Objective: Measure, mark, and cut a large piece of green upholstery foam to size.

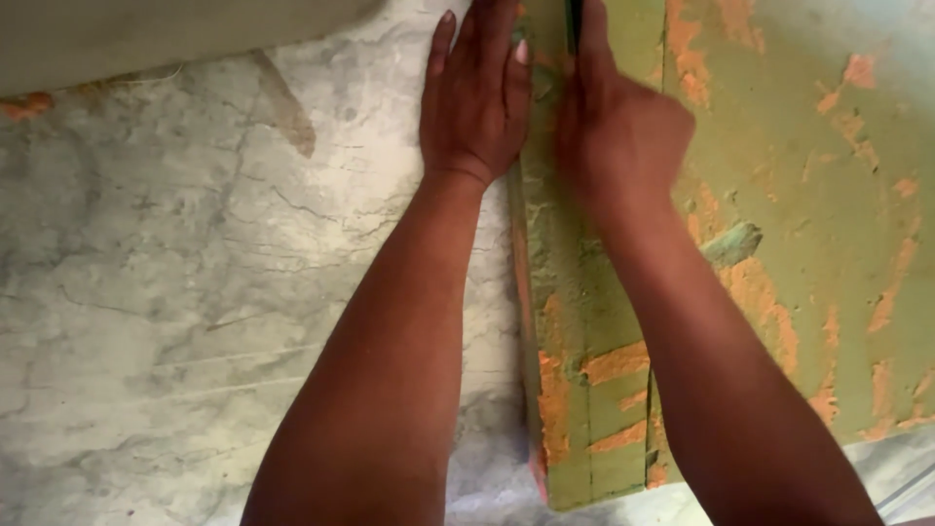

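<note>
A thick green foam slab (789, 185) with orange patches lies on a marbled grey surface (175, 292). A narrow strip (575, 390) along its left edge is parted from the rest by a straight cut line. My left hand (477, 93) lies flat with fingers together, pressing on the strip's left edge near the top of the view. My right hand (618, 127) is closed around a dark thin tool (573, 24) that stands in the cut line; most of the tool is hidden by the hand and the frame edge. The right hand looks motion-blurred.
A pale beige object (146, 39) fills the upper left corner. Small orange crumbs (29, 105) lie beside it. A torn green chip (732, 244) sticks up from the slab beside my right forearm.
</note>
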